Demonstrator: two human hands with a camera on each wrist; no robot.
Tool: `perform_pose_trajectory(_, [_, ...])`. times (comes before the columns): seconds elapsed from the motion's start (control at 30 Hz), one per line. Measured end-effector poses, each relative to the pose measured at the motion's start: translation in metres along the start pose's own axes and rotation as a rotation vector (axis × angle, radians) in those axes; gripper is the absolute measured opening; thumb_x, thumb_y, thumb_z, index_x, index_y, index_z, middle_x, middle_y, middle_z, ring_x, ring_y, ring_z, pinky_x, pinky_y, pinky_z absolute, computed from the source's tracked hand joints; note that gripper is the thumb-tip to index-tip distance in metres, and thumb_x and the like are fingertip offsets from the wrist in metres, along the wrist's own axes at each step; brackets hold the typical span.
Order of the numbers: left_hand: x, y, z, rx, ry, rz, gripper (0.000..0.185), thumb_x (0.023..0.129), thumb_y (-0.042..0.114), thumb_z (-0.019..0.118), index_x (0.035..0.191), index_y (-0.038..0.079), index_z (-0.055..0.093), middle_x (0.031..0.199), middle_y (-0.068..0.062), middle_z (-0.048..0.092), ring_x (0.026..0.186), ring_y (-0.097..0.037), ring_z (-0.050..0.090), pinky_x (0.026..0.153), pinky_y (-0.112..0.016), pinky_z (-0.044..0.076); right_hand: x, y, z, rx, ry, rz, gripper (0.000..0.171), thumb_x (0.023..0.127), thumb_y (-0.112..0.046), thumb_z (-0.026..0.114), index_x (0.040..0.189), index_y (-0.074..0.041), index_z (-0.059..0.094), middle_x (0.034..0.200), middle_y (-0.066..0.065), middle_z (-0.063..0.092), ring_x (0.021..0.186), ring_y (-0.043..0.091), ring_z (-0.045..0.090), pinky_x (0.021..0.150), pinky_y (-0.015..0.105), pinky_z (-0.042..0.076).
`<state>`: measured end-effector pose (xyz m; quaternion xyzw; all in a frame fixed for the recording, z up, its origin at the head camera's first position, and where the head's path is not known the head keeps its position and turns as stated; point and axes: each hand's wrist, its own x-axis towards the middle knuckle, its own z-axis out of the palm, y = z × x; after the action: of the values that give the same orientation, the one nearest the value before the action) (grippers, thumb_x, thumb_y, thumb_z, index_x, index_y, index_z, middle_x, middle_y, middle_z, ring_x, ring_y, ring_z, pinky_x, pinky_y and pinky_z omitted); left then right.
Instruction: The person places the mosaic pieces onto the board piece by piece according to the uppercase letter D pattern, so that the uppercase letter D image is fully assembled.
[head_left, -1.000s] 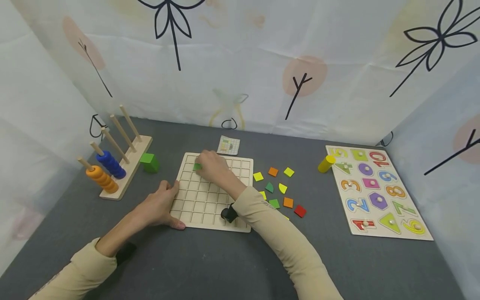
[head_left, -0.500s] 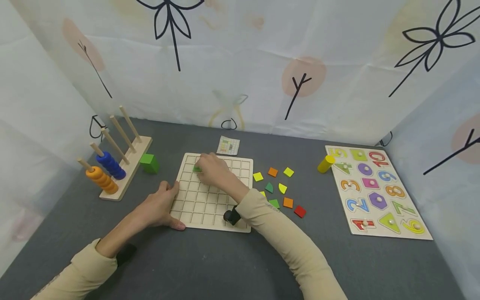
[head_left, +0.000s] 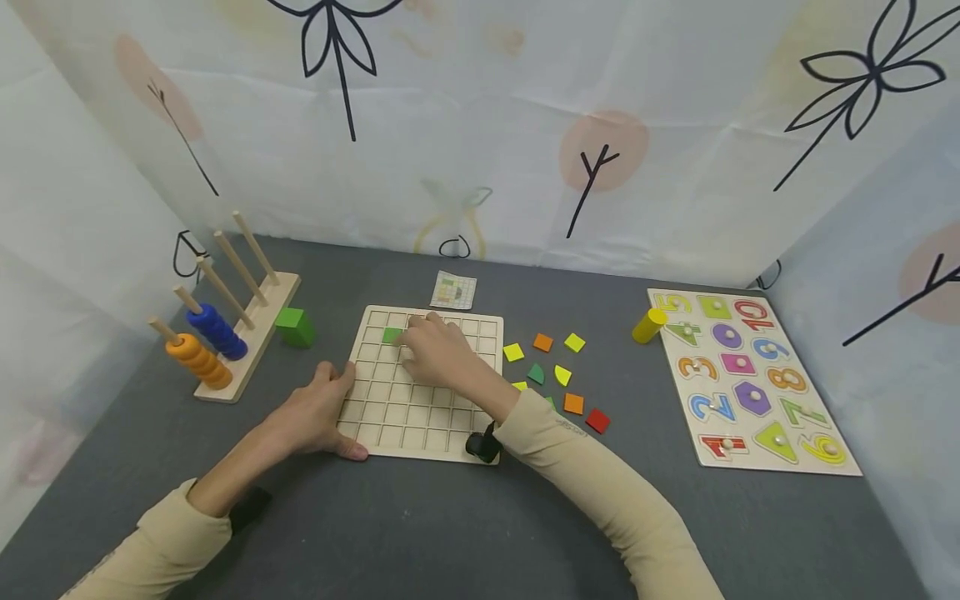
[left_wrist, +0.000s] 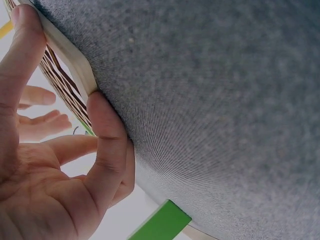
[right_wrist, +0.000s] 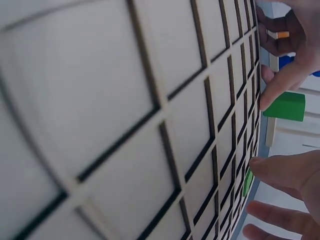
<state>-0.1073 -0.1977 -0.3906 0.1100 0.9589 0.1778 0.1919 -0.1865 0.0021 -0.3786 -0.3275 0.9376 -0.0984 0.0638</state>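
Note:
A pale wooden grid board [head_left: 390, 412] lies on the dark table. My left hand [head_left: 315, 412] grips its lower left corner, thumb along the near edge and fingers at the left side. In the left wrist view, bent fingers press against the board's rim [left_wrist: 75, 65]. One green square tile [head_left: 392, 335] sits in a cell near the upper left. Just right of that tile, my right hand [head_left: 442, 354] hovers over the grid with loose fingers and no piece showing in them. From the right wrist view, the thumb of the right hand [right_wrist: 295, 175] is near the green tile [right_wrist: 248, 182].
Several coloured tiles [head_left: 573, 404] lie right of the board. Behind it is a small pattern card [head_left: 453, 291]. A peg stacker [head_left: 258, 333] with orange and blue rings and a green block [head_left: 296, 327] stand left. A yellow cylinder [head_left: 648, 325] and number puzzle [head_left: 738, 454] are right.
My right hand has released the green tile and shifted slightly right, so the tile now shows more fully. The left hand keeps its hold on the board.

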Motion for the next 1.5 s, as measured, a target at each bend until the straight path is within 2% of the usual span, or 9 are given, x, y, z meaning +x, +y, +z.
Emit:
perform_pose_trajectory(0.27, [-0.001, 0.0, 0.002, 0.009, 0.007, -0.004, 0.138, 0.056, 0.045, 0.1, 0.155, -0.014, 0.024, 0.13, -0.036, 0.042, 0.081, -0.031, 0.057, 0.068, -0.044, 0.052, -0.029, 0.005, 0.0, -0.024, -0.021, -0.003, 0.034, 0.097, -0.016, 0.065, 0.129, -0.023, 0.073, 0.123, 0.003, 0.068, 0.107, 0.023, 0.059, 0.074, 0.035, 0.049])
perform_pose_trajectory(0.37, [-0.001, 0.0, 0.003, 0.012, 0.013, -0.01, 0.137, 0.056, 0.044, 0.1, 0.155, -0.014, 0.025, 0.13, -0.036, 0.042, 0.082, -0.03, 0.058, 0.069, -0.044, 0.052, -0.043, 0.009, -0.002, -0.037, -0.001, -0.026, 0.031, 0.096, -0.017, 0.068, 0.127, -0.021, 0.074, 0.12, 0.003, 0.068, 0.104, 0.024, 0.059, 0.072, 0.034, 0.049])
perform_pose_trajectory(0.57, [-0.003, 0.0, 0.001, 0.017, 0.011, -0.016, 0.137, 0.056, 0.043, 0.1, 0.155, -0.014, 0.025, 0.129, -0.036, 0.043, 0.08, -0.029, 0.056, 0.067, -0.041, 0.051, -0.072, 0.022, -0.002, -0.037, 0.035, -0.039, 0.029, 0.094, -0.014, 0.07, 0.122, -0.019, 0.077, 0.107, 0.004, 0.068, 0.093, 0.022, 0.056, 0.065, 0.031, 0.041])
perform_pose_trajectory(0.77, [-0.002, 0.0, 0.001, 0.015, 0.003, -0.015, 0.138, 0.056, 0.044, 0.099, 0.155, -0.014, 0.024, 0.129, -0.036, 0.043, 0.078, -0.028, 0.055, 0.064, -0.039, 0.05, -0.1, 0.04, 0.0, -0.062, 0.08, -0.02, 0.026, 0.091, -0.015, 0.072, 0.117, -0.02, 0.078, 0.104, 0.004, 0.067, 0.096, 0.024, 0.058, 0.065, 0.031, 0.043])
perform_pose_trajectory(0.97, [-0.002, -0.001, 0.001, 0.025, 0.005, -0.013, 0.138, 0.056, 0.045, 0.099, 0.154, -0.015, 0.024, 0.128, -0.036, 0.043, 0.078, -0.028, 0.055, 0.065, -0.04, 0.05, -0.126, 0.055, -0.002, -0.076, 0.129, -0.05, 0.028, 0.088, -0.02, 0.081, 0.115, -0.019, 0.078, 0.1, 0.002, 0.067, 0.092, 0.021, 0.055, 0.066, 0.028, 0.037])
perform_pose_trajectory(1.17, [-0.002, 0.0, 0.0, 0.025, 0.002, -0.017, 0.138, 0.057, 0.045, 0.099, 0.155, -0.015, 0.024, 0.128, -0.037, 0.043, 0.079, -0.029, 0.056, 0.065, -0.04, 0.051, -0.145, 0.066, -0.004, -0.104, 0.081, 0.007, 0.037, 0.085, -0.028, 0.084, 0.12, -0.019, 0.076, 0.106, 0.002, 0.068, 0.095, 0.02, 0.057, 0.068, 0.029, 0.04])
perform_pose_trajectory(1.37, [-0.002, 0.002, 0.0, 0.024, -0.002, -0.027, 0.136, 0.058, 0.044, 0.099, 0.155, -0.014, 0.024, 0.13, -0.037, 0.042, 0.08, -0.029, 0.056, 0.065, -0.041, 0.051, -0.157, 0.07, -0.006, -0.109, 0.04, 0.05, 0.042, 0.078, -0.032, 0.09, 0.115, -0.016, 0.078, 0.097, 0.001, 0.067, 0.086, 0.016, 0.052, 0.068, 0.029, 0.04])
perform_pose_trajectory(1.5, [-0.002, 0.004, 0.0, 0.023, 0.002, -0.021, 0.135, 0.058, 0.044, 0.099, 0.155, -0.014, 0.024, 0.13, -0.037, 0.043, 0.079, -0.028, 0.056, 0.065, -0.04, 0.051, -0.164, 0.071, -0.006, -0.077, 0.024, 0.072, 0.041, 0.078, -0.032, 0.09, 0.113, -0.015, 0.079, 0.096, 0.001, 0.067, 0.083, 0.014, 0.051, 0.066, 0.026, 0.038])
